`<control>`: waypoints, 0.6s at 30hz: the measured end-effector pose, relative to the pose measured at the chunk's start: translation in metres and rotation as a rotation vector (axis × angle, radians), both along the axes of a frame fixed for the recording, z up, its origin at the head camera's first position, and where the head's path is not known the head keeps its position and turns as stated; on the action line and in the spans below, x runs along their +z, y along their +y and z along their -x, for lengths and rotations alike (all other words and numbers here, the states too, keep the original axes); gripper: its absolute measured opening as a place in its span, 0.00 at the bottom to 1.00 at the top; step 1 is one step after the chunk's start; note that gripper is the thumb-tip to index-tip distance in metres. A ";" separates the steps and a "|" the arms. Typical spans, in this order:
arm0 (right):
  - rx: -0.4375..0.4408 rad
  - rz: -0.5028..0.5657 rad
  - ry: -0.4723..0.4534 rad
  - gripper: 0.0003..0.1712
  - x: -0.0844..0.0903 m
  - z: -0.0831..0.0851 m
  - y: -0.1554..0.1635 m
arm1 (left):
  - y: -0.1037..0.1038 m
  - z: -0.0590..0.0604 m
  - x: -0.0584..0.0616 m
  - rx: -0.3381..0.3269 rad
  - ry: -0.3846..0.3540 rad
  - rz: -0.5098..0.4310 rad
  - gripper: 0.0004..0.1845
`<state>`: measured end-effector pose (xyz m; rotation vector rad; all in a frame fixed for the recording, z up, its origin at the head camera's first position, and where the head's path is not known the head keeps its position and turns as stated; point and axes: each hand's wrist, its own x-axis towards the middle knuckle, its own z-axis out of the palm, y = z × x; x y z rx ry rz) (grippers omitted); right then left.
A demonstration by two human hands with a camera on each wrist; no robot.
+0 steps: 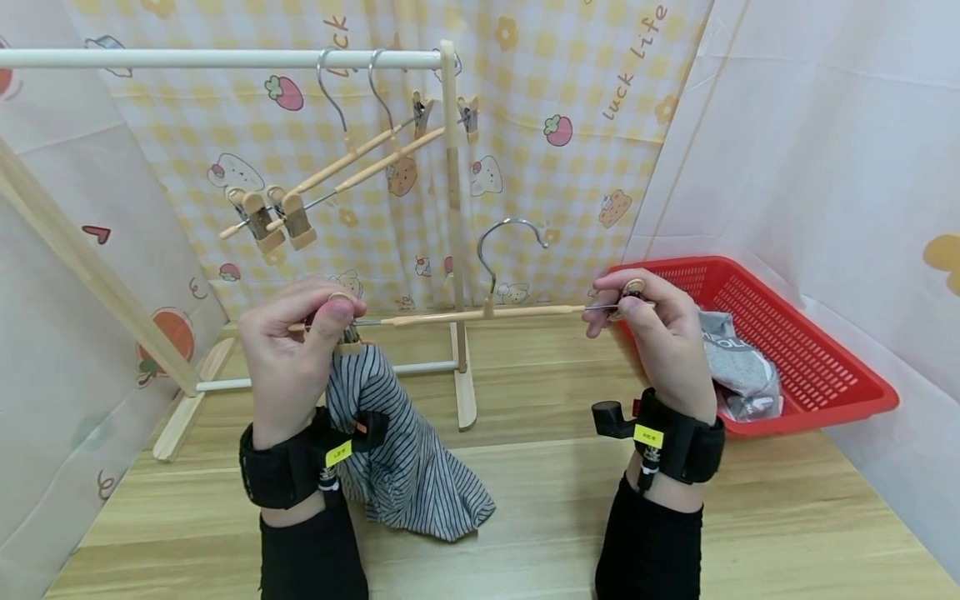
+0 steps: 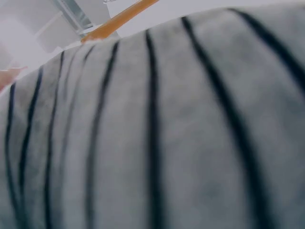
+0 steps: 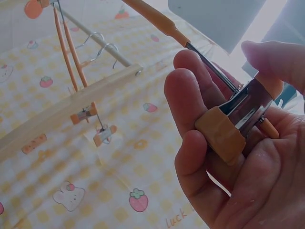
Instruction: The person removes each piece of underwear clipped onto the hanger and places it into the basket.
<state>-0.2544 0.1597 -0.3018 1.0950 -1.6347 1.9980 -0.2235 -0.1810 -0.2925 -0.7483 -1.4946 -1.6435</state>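
The work stood about half done. The left hand (image 1: 300,350) pinched the left clip of a wooden clip hanger (image 1: 480,315), and one edge of the striped garment (image 1: 405,450) was caught there, the rest of the cloth hanging down past the wrist to rest on the wooden table (image 1: 750,533). In the left wrist view only grey fabric with dark stripes filled the frame, so the bite of that clip could not be confirmed from there. The right hand (image 1: 660,333) held the right clip (image 3: 233,124) between thumb and curled fingers; no cloth showed in that clip, so the second edge of the garment looked left to fasten, and the hanger had not been hooked on the rail (image 1: 217,58) of the drying rack. Two empty clip hangers (image 1: 330,175) hung from that rail, tilted down to the left.

The red plastic basket (image 1: 825,367) sat just beyond the right hand at the table's right edge. In it lay a crumpled grey garment (image 1: 742,371) with some lettering, possibly more than one piece.
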 end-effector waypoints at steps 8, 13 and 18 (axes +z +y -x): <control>0.010 0.000 0.008 0.14 0.000 0.001 0.000 | 0.001 0.000 0.000 0.000 0.017 -0.020 0.15; 0.011 0.005 0.010 0.14 0.000 0.000 0.000 | 0.003 -0.001 0.001 0.021 0.035 -0.018 0.17; 0.014 0.012 0.008 0.13 0.001 -0.001 0.001 | 0.005 -0.001 0.001 0.039 0.063 -0.021 0.18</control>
